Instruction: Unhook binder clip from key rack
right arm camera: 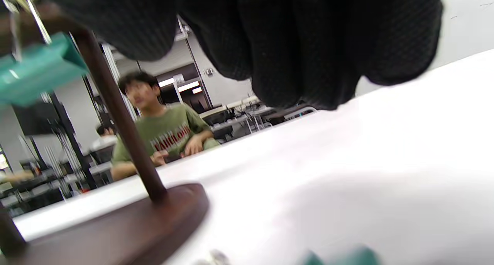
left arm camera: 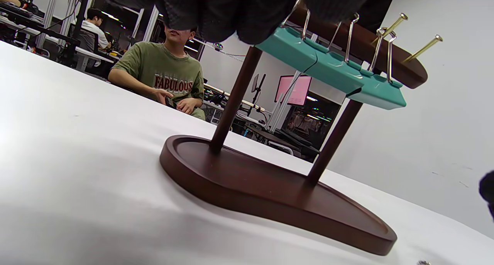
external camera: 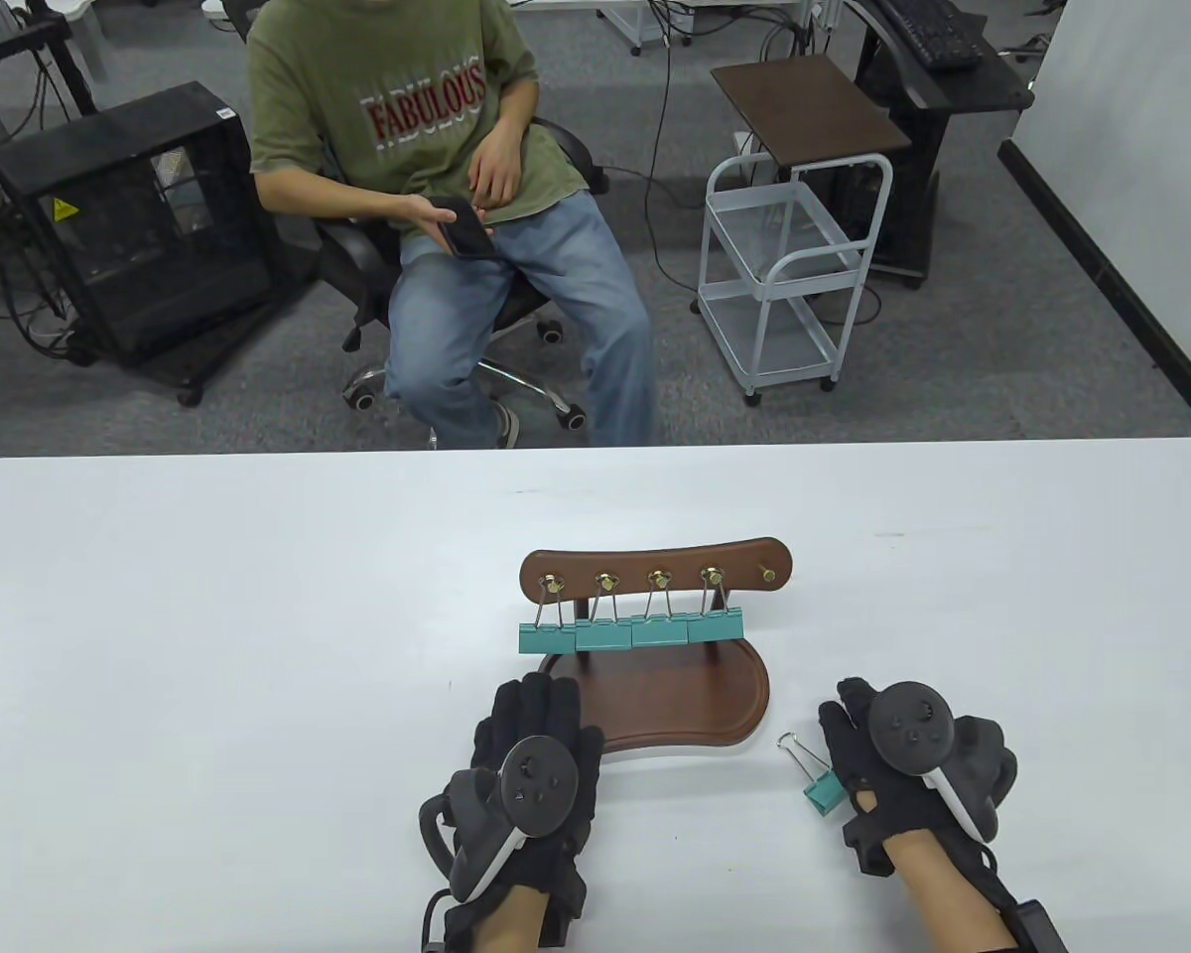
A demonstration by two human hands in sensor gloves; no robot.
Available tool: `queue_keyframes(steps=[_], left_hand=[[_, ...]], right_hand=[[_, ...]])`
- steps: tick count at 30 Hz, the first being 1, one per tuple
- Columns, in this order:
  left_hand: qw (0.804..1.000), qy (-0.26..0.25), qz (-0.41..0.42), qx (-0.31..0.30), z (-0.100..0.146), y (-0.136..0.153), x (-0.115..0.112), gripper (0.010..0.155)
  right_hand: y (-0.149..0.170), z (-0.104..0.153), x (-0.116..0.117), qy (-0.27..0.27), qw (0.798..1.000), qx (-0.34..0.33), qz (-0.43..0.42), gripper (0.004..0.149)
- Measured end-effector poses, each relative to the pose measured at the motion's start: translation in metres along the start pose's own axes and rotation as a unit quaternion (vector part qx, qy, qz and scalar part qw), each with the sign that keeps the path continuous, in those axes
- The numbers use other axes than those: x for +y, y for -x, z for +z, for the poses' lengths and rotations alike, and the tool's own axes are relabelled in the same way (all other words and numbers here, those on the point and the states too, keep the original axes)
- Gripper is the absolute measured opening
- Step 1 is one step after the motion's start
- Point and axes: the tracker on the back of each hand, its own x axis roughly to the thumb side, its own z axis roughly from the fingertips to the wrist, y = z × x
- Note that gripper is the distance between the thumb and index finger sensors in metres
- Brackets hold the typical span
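Note:
The wooden key rack (external camera: 655, 566) stands on its brown base (external camera: 695, 705) at the table's middle. Several teal binder clips (external camera: 635, 633) hang from its left pegs; the rightmost peg (external camera: 766, 573) is bare. One loose teal binder clip (external camera: 822, 791) lies on the table, just left of my right hand (external camera: 854, 710), which holds nothing. My left hand (external camera: 534, 707) hovers over the base's front left edge, empty. In the left wrist view its fingers (left arm camera: 239, 14) hang near the hanging clips (left arm camera: 335, 73). The right wrist view shows curled fingers (right arm camera: 301, 45) above the blurred loose clip (right arm camera: 347, 257).
The white table (external camera: 208, 645) stretches wide on both sides of the rack. A person in a green shirt (external camera: 407, 109) sits on a chair beyond the far edge. A white trolley (external camera: 784, 268) stands on the floor behind.

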Motion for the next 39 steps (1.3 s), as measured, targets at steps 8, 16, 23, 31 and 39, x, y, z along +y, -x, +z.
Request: queue_keyframes(steps=[8, 16, 23, 31, 39], left_hand=[[1.000, -0.002, 0.003, 0.003, 0.000, 0.002, 0.000, 0.062], [1.000, -0.003, 0.011, 0.001, -0.001, 0.003, 0.001, 0.062], [1.000, -0.005, 0.016, -0.001, 0.000, 0.003, 0.001, 0.062], [1.000, -0.004, 0.017, -0.001, 0.000, 0.004, 0.001, 0.062], [1.000, -0.002, 0.013, 0.000, 0.000, 0.004, 0.000, 0.062]], right_hand=[[-0.025, -0.017, -0.001, 0.015, 0.996, -0.009, -0.092, 0.057], [-0.041, -0.031, 0.025, -0.017, 0.973, 0.046, -0.226, 0.062], [-0.046, -0.032, 0.048, -0.036, 0.947, 0.072, -0.310, 0.066], [-0.045, -0.036, 0.061, -0.070, 0.913, 0.079, -0.393, 0.068], [-0.042, -0.040, 0.068, -0.104, 0.877, 0.095, -0.459, 0.066]])
